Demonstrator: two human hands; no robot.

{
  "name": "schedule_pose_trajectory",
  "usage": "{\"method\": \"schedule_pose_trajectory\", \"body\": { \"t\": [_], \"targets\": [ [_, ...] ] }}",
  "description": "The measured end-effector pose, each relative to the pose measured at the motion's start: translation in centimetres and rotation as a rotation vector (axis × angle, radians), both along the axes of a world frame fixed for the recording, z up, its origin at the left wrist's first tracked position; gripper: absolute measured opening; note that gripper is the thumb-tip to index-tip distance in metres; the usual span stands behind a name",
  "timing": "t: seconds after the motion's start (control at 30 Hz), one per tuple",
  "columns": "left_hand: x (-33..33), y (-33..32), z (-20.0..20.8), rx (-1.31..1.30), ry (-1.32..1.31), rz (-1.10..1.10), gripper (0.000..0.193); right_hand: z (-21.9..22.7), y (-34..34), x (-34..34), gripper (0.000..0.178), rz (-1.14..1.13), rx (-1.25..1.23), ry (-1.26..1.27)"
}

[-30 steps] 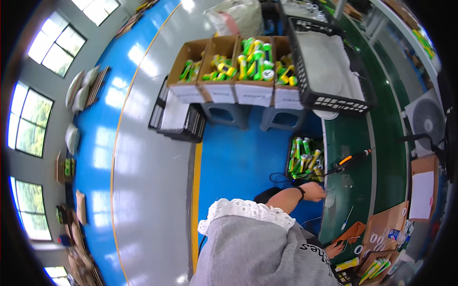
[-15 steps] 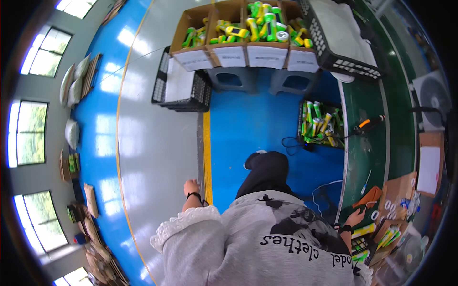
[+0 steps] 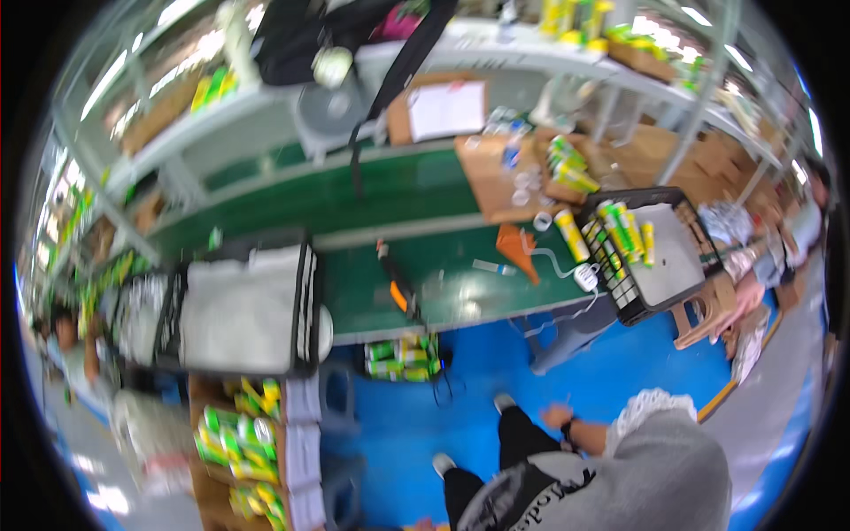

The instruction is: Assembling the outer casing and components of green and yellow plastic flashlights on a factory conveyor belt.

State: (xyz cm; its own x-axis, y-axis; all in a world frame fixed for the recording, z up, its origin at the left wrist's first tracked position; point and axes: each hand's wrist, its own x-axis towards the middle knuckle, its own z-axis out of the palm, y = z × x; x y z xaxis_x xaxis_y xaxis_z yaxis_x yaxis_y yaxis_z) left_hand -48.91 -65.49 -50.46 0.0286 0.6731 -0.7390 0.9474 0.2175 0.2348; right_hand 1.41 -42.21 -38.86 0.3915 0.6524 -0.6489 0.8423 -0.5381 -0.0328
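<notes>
In the lower right of the head view, my right hand (image 3: 556, 416) hangs beside my dark trousers with a black band at its wrist. Blur softens its fingers, which look loosely apart, and nothing shows in them. Only a sliver of my left hand (image 3: 425, 525) appears at the bottom edge, its fingers hidden. Ahead is a green workbench (image 3: 354, 317). On it lie an orange-and-black power screwdriver (image 3: 400, 292), an orange cloth-like piece (image 3: 516, 250) and a white charger (image 3: 585, 277) with a cable. Neither hand touches the bench.
Green-and-yellow flashlights fill a floor crate (image 3: 372, 356) and cardboard boxes (image 3: 282, 451) at left. Flashlights also lie in a black crate (image 3: 630, 311) at the bench's right. A lined black crate (image 3: 305, 305) stands left. People are at work at the far left (image 3: 80, 358) and right (image 3: 801, 226).
My view has swung right, so the bench now lies ahead. My right hand has come away from the bench beside the orange piece. My left hand has dropped almost out of view.
</notes>
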Motion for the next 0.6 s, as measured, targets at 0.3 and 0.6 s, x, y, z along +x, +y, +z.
{"method": "schedule_pose_trajectory", "body": {
  "t": [0.3,0.6],
  "targets": [
    [-17.2,9.6,-2.7,0.195,0.089,-0.746,0.032,1.6,-15.8,-7.6,0.044,-0.039,-0.124,0.500],
    [7.5,21.9,1.5,-0.191,-0.269,-0.445,0.040,-5.7,-28.9,-8.5,0.031,-0.262,0.040,0.514]
  ]
}}
